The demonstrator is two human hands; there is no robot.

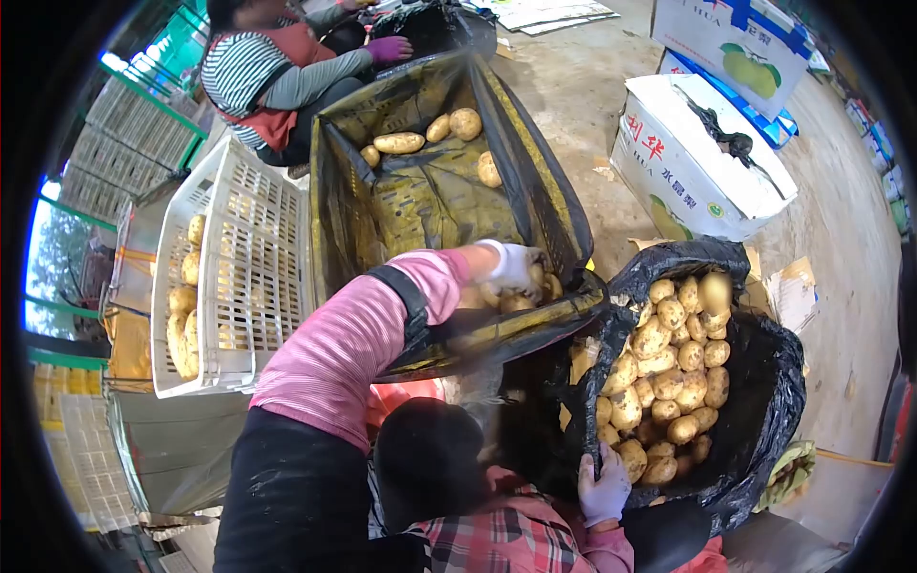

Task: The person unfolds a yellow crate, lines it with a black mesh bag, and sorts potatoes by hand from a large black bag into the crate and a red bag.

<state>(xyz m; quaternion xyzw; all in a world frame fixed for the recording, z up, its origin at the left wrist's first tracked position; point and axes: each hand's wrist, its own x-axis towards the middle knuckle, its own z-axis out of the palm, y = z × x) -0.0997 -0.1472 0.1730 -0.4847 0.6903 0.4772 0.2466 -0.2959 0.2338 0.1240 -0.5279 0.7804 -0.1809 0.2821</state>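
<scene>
My left hand (511,267), in a white glove on a pink striped sleeve, reaches over the near edge of a crate lined with black plastic (535,181). Its fingers curl down among a few potatoes (517,302) at that edge; whether they grip one is hidden. More potatoes (399,143) lie at the crate's far end. My right hand (604,492), also in a white glove, is closed on the rim of a black bag (764,382) heaped with potatoes (669,372). A plaid garment and a dark rounded shape sit between my arms.
A white slatted crate (248,258) holding some potatoes stands left of the lined crate. A person in a striped top with a purple glove (390,48) sits behind it. White fruit cartons (688,153) stand at the back right on the concrete floor.
</scene>
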